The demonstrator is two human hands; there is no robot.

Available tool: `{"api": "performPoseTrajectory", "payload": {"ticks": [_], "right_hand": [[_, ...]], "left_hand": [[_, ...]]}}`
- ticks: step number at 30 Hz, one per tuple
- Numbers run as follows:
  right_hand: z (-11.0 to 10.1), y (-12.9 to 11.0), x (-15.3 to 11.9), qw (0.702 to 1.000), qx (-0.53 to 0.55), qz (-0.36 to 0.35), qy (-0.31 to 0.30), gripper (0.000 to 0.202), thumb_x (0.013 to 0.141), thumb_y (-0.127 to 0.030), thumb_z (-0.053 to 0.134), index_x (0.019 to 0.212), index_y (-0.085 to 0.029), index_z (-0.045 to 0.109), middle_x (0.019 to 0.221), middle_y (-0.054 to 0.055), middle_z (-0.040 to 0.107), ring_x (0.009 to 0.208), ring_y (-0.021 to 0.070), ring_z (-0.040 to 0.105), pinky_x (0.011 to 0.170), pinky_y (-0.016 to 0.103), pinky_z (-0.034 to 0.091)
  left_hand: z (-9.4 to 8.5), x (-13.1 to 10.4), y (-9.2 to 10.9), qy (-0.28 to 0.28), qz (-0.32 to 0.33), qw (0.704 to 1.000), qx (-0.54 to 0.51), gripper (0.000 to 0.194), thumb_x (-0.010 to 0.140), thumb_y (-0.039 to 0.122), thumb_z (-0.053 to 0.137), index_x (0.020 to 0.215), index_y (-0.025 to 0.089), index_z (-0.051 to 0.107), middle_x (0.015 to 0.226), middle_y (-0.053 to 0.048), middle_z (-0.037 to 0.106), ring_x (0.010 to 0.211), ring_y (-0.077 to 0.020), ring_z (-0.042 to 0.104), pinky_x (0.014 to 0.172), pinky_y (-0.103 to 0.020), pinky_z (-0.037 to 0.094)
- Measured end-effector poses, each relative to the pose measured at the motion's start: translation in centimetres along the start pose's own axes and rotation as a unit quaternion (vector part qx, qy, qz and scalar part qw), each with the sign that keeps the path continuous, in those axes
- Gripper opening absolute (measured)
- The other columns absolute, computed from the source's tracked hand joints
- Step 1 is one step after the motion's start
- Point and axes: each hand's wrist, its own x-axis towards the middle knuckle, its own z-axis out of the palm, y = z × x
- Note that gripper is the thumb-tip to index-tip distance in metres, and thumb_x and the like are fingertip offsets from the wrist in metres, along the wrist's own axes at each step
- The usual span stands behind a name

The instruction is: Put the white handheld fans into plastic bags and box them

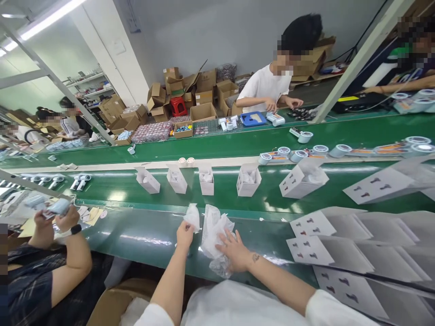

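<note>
My left hand (185, 235) is closed on the lower end of a small white plastic-wrapped item (193, 216) above the green work surface (142, 231). To its right, my right hand (234, 250) lies with fingers spread on a bunched, translucent plastic bag (212, 228). The bag rests near the front edge of the surface, and its contents cannot be made out. Beyond my hands, a row of open white boxes stands on the green belt; one box (207, 186) directly ahead holds white wrapping.
Stacked open white boxes (312, 249) stand at the right. A seated person's hands (66, 219) hold a light blue device at the left. Across the belt, another person (268, 86) handles parts beside a blue tray (253, 119). A cardboard box (113, 299) is below the front edge.
</note>
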Motion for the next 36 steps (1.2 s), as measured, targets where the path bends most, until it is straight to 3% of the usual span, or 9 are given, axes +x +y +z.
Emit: {"api": "performPoseTrajectory", "payload": {"ticks": [3, 6, 9, 17, 21, 26, 30, 33, 36], "right_hand": [[-1.4, -0.3, -1.0, 0.972, 0.205, -0.026, 0.110, 0.088, 0.058, -0.057, 0.073, 0.135, -0.023, 0.046, 0.152, 0.015, 0.024, 0.141, 0.0374, 0.000, 0.109, 0.061, -0.004], [-3.1, -2.2, -1.5, 0.822, 0.535, -0.016, 0.195, 0.069, 0.074, -0.067, 0.053, 0.129, -0.027, 0.047, 0.143, 0.012, 0.040, 0.134, 0.0295, 0.031, 0.106, 0.050, 0.029], [-4.1, -4.3, -1.4, 0.674, 0.731, -0.038, 0.099, 0.055, 0.071, -0.058, 0.064, 0.116, -0.027, 0.053, 0.116, 0.008, 0.061, 0.105, 0.0260, 0.059, 0.085, 0.043, 0.047], [-4.6, -3.7, -2.2, 0.496, 0.837, 0.123, 0.196, 0.039, 0.065, -0.032, 0.071, 0.100, -0.025, 0.054, 0.079, 0.000, 0.065, 0.069, 0.0177, 0.063, 0.070, 0.036, 0.052], [-3.9, -4.6, -2.6, 0.491, 0.866, 0.055, 0.075, 0.044, 0.070, -0.049, 0.069, 0.102, -0.020, 0.057, 0.087, 0.008, 0.069, 0.081, 0.0252, 0.067, 0.074, 0.043, 0.053], [-4.2, -2.6, -2.1, 0.446, 0.839, 0.050, 0.308, 0.028, 0.064, -0.014, 0.072, 0.088, -0.022, 0.060, 0.076, -0.003, 0.071, 0.069, 0.0158, 0.067, 0.067, 0.027, 0.054], [-4.9, -0.5, -3.0, 0.390, 0.850, 0.057, 0.351, 0.017, 0.070, -0.019, 0.065, 0.085, -0.024, 0.060, 0.076, -0.002, 0.071, 0.072, 0.0173, 0.067, 0.067, 0.029, 0.055], [-5.2, -1.9, -3.2, 0.455, 0.861, 0.017, 0.228, 0.012, 0.073, -0.031, 0.060, 0.076, -0.020, 0.063, 0.070, 0.003, 0.070, 0.075, 0.0231, 0.068, 0.069, 0.034, 0.053], [-5.2, -4.6, -2.3, 0.506, 0.843, 0.006, 0.186, 0.021, 0.071, -0.038, 0.060, 0.076, -0.018, 0.065, 0.067, 0.003, 0.069, 0.070, 0.0241, 0.067, 0.068, 0.035, 0.053]], "left_hand": [[-1.5, -2.9, 1.8, -0.043, 0.003, 0.992, -0.117, 0.015, 0.074, 0.024, 0.061, 0.086, 0.017, 0.063, 0.085, -0.004, 0.068, 0.084, -0.0189, 0.062, 0.078, -0.029, 0.046], [-2.3, -6.1, 4.4, -0.139, -0.018, 0.941, -0.309, 0.025, 0.076, 0.025, 0.061, 0.101, 0.020, 0.060, 0.100, -0.004, 0.068, 0.093, -0.0189, 0.061, 0.085, -0.031, 0.045], [-2.1, -8.6, 5.7, -0.188, -0.023, 0.920, -0.342, 0.023, 0.077, 0.028, 0.065, 0.097, 0.020, 0.060, 0.096, -0.003, 0.068, 0.088, -0.0178, 0.062, 0.083, -0.031, 0.046], [-4.5, -10.9, 2.4, -0.054, 0.048, 0.990, -0.120, 0.039, 0.083, 0.039, 0.060, 0.116, 0.019, 0.058, 0.099, -0.008, 0.069, 0.085, -0.0203, 0.064, 0.070, -0.028, 0.050], [-3.9, -11.7, 2.3, -0.161, 0.152, 0.975, -0.006, 0.036, 0.088, 0.032, 0.052, 0.122, 0.022, 0.057, 0.107, -0.009, 0.068, 0.092, -0.0215, 0.063, 0.079, -0.032, 0.051], [-3.7, -12.1, 1.1, -0.217, 0.327, 0.912, 0.121, 0.036, 0.089, 0.022, 0.045, 0.123, 0.024, 0.057, 0.080, -0.007, 0.069, 0.071, -0.0188, 0.061, 0.076, -0.037, 0.048], [-4.9, -11.4, 0.6, -0.195, 0.153, 0.969, 0.000, 0.031, 0.089, 0.033, 0.051, 0.117, 0.025, 0.060, 0.095, -0.008, 0.068, 0.087, -0.0199, 0.062, 0.083, -0.036, 0.048], [-5.0, -10.7, 1.9, -0.137, 0.004, 0.980, -0.148, 0.060, 0.076, 0.041, 0.068, 0.130, 0.028, 0.046, 0.137, -0.010, 0.045, 0.121, -0.0273, 0.046, 0.089, -0.036, 0.048], [-4.4, -10.3, 3.8, -0.240, -0.013, 0.955, -0.173, 0.094, 0.065, 0.038, 0.079, 0.142, 0.033, 0.026, 0.152, -0.010, 0.018, 0.134, -0.0316, 0.027, 0.093, -0.039, 0.046]]}}
